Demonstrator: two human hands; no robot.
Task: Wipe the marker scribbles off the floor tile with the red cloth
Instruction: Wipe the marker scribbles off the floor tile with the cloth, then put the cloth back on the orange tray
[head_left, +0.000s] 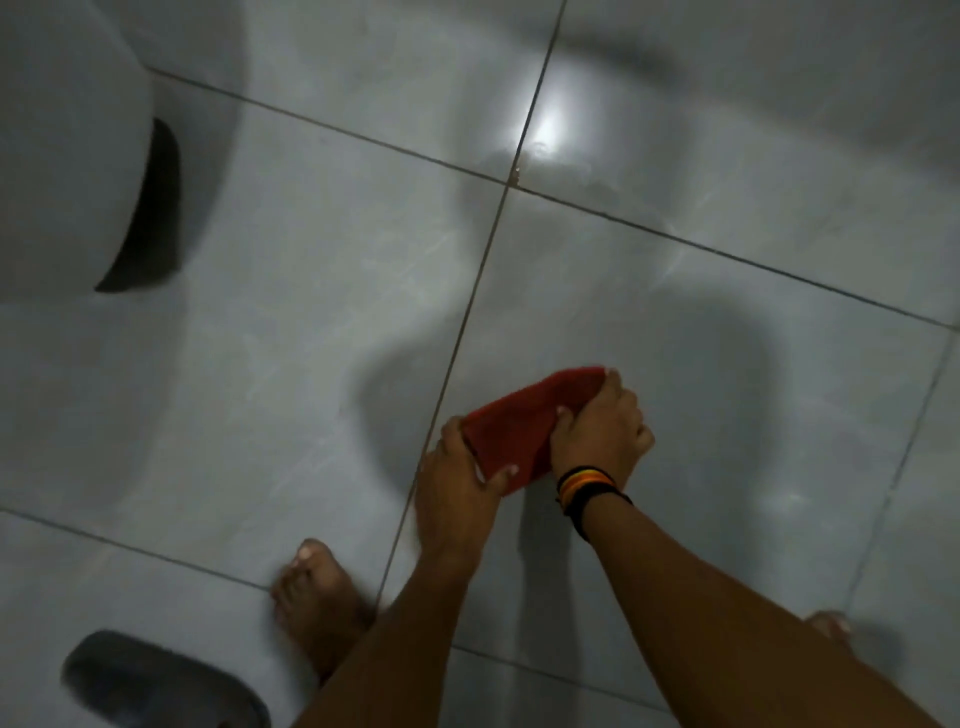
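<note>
You grip the red cloth (524, 426) in both your left hand (457, 483) and right hand (602, 431), bunching it above the floor tile (727, 322) for wiping.

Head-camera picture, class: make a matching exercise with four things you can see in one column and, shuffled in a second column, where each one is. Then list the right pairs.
Things:
1. folded red cloth
2. striped black, orange and yellow wristband
3. dark grey slipper
4. bare foot

Places:
A. bottom left corner, on the floor
B. on the right wrist
C. held between both hands
D. on a tile beside a grout line, just above the slipper

Pairs: 1-C, 2-B, 3-A, 4-D
</note>
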